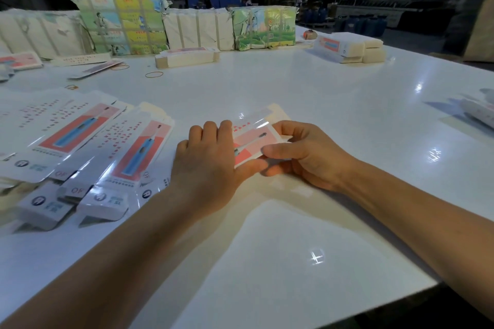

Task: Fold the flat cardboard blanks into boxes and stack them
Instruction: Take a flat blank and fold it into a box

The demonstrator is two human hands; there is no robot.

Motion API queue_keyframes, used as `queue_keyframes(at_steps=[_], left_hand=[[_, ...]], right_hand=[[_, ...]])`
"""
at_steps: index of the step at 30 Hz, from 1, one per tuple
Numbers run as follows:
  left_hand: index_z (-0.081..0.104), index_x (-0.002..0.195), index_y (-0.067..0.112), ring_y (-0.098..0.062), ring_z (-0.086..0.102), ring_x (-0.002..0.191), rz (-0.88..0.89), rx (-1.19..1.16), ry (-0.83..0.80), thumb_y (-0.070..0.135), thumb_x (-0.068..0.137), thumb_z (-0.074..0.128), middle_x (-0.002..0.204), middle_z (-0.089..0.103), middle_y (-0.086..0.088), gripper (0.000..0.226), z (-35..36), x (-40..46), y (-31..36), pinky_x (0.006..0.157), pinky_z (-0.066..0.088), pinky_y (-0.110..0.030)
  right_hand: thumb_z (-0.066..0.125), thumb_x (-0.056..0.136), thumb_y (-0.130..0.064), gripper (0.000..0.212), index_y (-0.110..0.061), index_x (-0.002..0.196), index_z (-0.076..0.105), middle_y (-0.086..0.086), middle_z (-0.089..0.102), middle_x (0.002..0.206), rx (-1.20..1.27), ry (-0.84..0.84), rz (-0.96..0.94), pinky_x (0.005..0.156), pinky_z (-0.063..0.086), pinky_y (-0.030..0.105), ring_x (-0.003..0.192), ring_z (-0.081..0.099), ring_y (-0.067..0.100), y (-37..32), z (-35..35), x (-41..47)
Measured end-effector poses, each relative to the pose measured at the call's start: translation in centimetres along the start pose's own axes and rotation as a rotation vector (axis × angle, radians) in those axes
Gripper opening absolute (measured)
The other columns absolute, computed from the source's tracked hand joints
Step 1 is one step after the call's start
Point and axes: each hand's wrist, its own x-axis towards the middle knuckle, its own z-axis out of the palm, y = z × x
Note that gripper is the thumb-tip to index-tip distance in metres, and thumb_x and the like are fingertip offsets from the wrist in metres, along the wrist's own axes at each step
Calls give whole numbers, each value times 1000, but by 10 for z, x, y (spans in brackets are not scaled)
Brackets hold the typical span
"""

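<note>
A single cardboard blank [254,139] is worked at the middle of the white table [334,104], just right of the fanned pile of flat blanks [88,141]. It is pressed down under the flat fingers of the left hand [207,160], while its near right end is pinched by the right hand [302,157]. The crease is best formed along the scored line, with the panel held square.

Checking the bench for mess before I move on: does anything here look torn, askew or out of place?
Yes. The wrapped bundle at the table's far edge has torn, ragged wrapping along its top. Loose rubber bands lie scattered nearby.
</note>
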Motion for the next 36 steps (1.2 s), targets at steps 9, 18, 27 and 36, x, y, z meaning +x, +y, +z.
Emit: queue_keyframes(at_steps=[9, 18, 27, 36], left_hand=[[44, 117, 22, -16, 49, 94, -29, -292, -27, 84, 56, 11, 112, 54, 2, 93, -2, 3, -6, 77, 50, -38], [47, 99, 25, -14, 58, 80, -64, -249, -140, 88, 53, 8, 95, 59, 6, 88, -1, 11, -18, 66, 46, -28], [35, 83, 30, -6, 38, 54, -60, -88, -48, 91, 53, 8, 65, 38, 17, 74, -11, 14, -17, 46, 20, -20], [43, 91, 27, -5, 41, 58, -136, -161, -9, 89, 53, 10, 76, 51, 11, 80, -14, 10, -23, 48, 25, -21]], right_hand=[[77, 72, -21, 34, 9, 78, 62, 16, 60, 63, -205, 202, -110, 43, 38, 20, 45, 48, 18, 5, 1, 0], [75, 76, -19, 27, 5, 76, 63, 9, 59, 57, -208, 266, -115, 40, 35, 18, 40, 47, 17, 3, 1, 2], [74, 78, -21, 25, -12, 61, 59, 10, 55, 52, -154, 312, -120, 45, 39, 25, 41, 45, 16, 3, 0, 3], [63, 87, -24, 10, -29, 93, 57, 3, 58, 82, -385, 669, -374, 60, 45, 30, 64, 51, 18, -2, -1, -3]])
